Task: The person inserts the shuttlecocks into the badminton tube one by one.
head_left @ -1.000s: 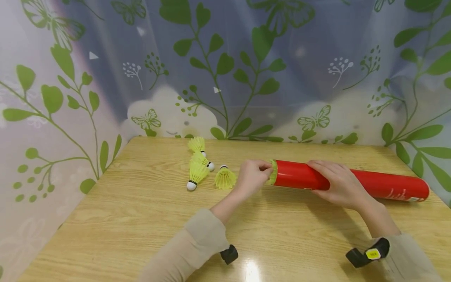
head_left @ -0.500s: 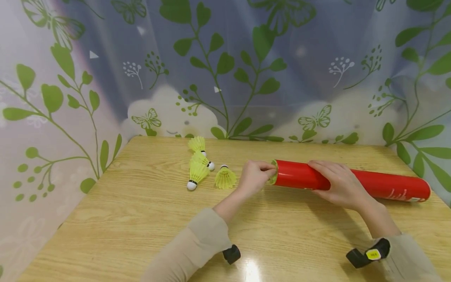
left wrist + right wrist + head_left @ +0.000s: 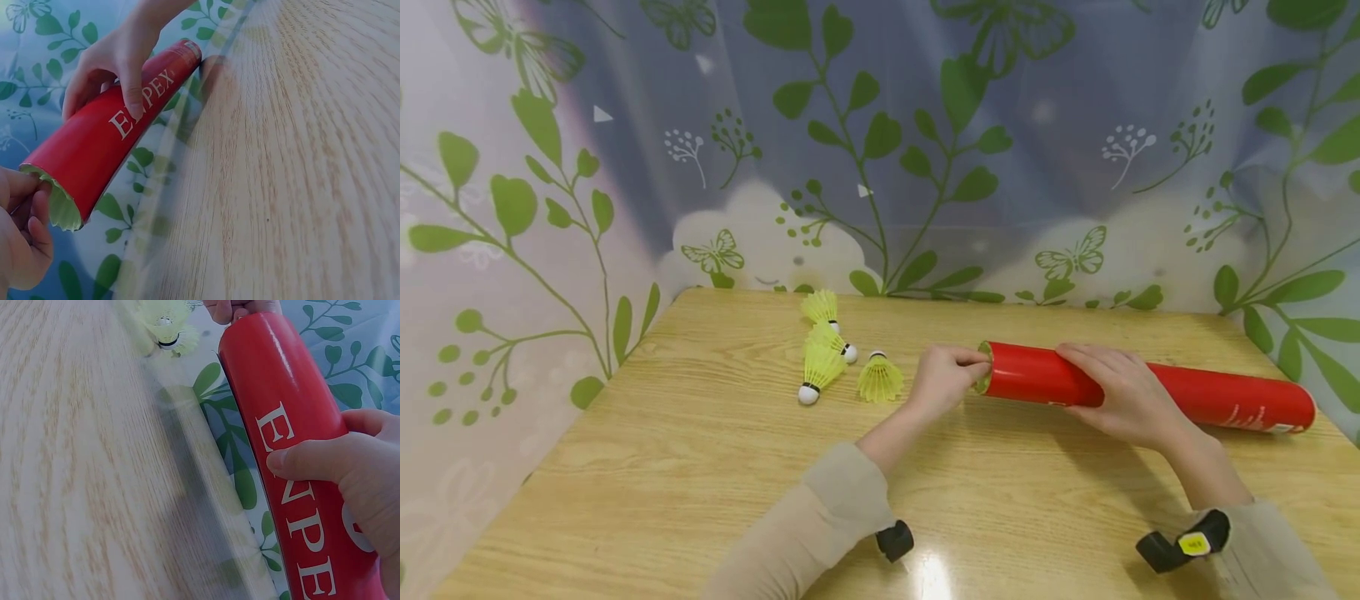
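A red cylindrical shuttlecock tube [image 3: 1225, 393] lies across the right side in the head view, with its open end facing left. My right hand [image 3: 1126, 393] grips it around the middle, the thumb across the white lettering in the right wrist view. At the open end, my left hand [image 3: 942, 379] pinches the rim of a yellow-green shuttlecock [image 3: 64, 209] with thumb and index finger. Only the skirt of this shuttlecock shows, at the mouth of the tube; its cork is hidden inside.
Several yellow shuttlecocks [image 3: 820, 367] with white heads lie on the wooden table [image 3: 662, 467], left of my left hand. One shuttlecock [image 3: 880, 380] stands apart, closest to that hand. A leaf-patterned curtain [image 3: 910, 208] hangs behind the table.
My left fingers have moved slightly right, to the tube's mouth. The shuttlecock skirt there sticks out less than before. The right hand keeps its hold on the tube.
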### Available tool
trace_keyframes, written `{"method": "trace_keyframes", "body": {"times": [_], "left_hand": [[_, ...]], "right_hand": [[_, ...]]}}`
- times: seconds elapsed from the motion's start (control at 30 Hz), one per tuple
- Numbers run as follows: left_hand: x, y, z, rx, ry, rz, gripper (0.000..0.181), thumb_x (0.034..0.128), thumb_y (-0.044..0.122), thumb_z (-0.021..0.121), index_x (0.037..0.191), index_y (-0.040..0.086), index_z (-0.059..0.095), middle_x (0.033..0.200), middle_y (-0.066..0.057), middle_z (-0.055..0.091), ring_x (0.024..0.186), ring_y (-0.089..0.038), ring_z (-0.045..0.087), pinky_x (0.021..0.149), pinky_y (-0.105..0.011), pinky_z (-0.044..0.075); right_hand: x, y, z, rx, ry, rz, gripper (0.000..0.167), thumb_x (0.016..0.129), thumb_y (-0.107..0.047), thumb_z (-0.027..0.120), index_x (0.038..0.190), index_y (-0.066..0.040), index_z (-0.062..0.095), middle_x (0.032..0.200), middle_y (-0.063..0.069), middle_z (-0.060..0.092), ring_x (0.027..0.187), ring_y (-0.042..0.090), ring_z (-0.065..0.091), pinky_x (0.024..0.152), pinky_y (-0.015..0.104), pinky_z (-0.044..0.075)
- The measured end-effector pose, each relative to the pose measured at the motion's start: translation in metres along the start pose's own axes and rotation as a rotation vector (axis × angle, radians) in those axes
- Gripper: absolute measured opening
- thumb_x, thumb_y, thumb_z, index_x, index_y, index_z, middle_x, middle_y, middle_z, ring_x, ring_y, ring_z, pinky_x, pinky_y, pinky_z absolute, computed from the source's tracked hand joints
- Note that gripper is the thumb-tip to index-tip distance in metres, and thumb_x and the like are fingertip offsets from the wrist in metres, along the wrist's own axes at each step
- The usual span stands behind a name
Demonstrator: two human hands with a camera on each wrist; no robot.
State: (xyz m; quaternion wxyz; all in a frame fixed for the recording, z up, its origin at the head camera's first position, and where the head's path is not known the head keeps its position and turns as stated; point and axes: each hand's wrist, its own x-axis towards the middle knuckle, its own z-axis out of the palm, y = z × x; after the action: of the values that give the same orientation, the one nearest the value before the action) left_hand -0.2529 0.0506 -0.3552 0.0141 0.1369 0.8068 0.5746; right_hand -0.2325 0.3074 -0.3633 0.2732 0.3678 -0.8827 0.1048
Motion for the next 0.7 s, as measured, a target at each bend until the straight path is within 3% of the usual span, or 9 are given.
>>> {"method": "trace_keyframes", "body": {"times": [0.1, 0.27, 0.5, 0.7], "left_hand": [[0.0007, 0.0001, 0.0006, -0.006, -0.006, -0.002, 0.015, 0.0858, 0.008, 0.065, 0.097, 0.002, 0.073, 0.092, -0.005, 0.070, 0.071, -0.012, 0.061, 0.057, -0.017, 0.047], [0.0011, -0.0004, 0.0009, 0.002, -0.022, 0.017, 0.016, 0.0860, 0.006, 0.064, 0.098, 0.000, 0.072, 0.093, -0.008, 0.070, 0.069, -0.009, 0.061, 0.060, -0.018, 0.048], [-0.0017, -0.0017, -0.0018, 0.019, -0.068, 0.058, 0.017, 0.0874, 0.006, 0.062, 0.100, 0.000, 0.072, 0.092, -0.007, 0.070, 0.066, -0.009, 0.061, 0.060, -0.019, 0.049], [-0.0070, -0.0017, -0.0063, 0.011, -0.119, 0.084, 0.018, 0.0896, 0.009, 0.060, 0.102, 0.002, 0.072, 0.085, -0.004, 0.068, 0.067, -0.015, 0.059, 0.048, -0.018, 0.038]], "right_hand": [[0.0004, -0.0004, -0.0005, -0.004, -0.001, 0.003, 0.069, 0.069, -0.030, 0.079, 0.126, -0.002, 0.052, 0.117, 0.019, 0.058, 0.104, 0.036, 0.053, 0.082, 0.054, 0.038], [0.0009, -0.0016, -0.0005, -0.015, -0.004, 0.006, 0.079, 0.055, -0.016, 0.083, 0.126, -0.003, 0.052, 0.117, 0.019, 0.058, 0.104, 0.036, 0.052, 0.082, 0.054, 0.039], [-0.0001, -0.0017, -0.0007, -0.020, -0.013, 0.005, 0.080, 0.054, -0.014, 0.084, 0.127, -0.002, 0.052, 0.117, 0.019, 0.058, 0.104, 0.036, 0.053, 0.083, 0.054, 0.039], [-0.0009, -0.0017, -0.0002, -0.026, -0.008, 0.001, 0.081, 0.053, -0.014, 0.085, 0.126, -0.002, 0.052, 0.117, 0.019, 0.058, 0.103, 0.035, 0.053, 0.083, 0.054, 0.039]]}}
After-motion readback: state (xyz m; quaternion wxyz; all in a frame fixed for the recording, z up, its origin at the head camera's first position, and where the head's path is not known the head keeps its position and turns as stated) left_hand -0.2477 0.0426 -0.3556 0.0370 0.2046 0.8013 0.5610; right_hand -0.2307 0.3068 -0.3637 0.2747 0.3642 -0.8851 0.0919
